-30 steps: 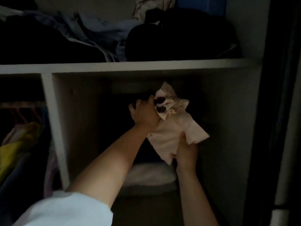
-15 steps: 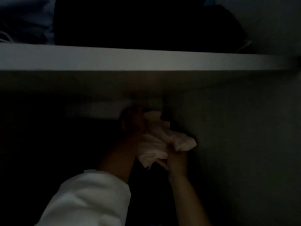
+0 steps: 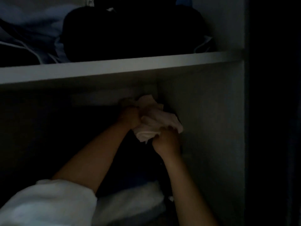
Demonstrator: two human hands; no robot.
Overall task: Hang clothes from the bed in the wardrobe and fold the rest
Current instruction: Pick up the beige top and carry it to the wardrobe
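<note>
Both hands, the left hand (image 3: 130,117) and right hand (image 3: 166,141), still grip the pale garment (image 3: 156,121) under the shelf (image 3: 114,69).
Garment raised slightly; fingers lost in gloom.

A: How many things do you count here?
B: You have two hands, the left hand (image 3: 130,117) and the right hand (image 3: 166,141), one pale garment (image 3: 156,121), one shelf (image 3: 114,69), one dark bundle (image 3: 133,30) at upper centre.

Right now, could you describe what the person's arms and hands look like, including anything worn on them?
The left arm wears a loose white short sleeve, bare from there down. The right forearm is bare as far as the frame shows. The left hand and right hand are bare; in this dim light I can make out no gloves, rings or watch.
</note>
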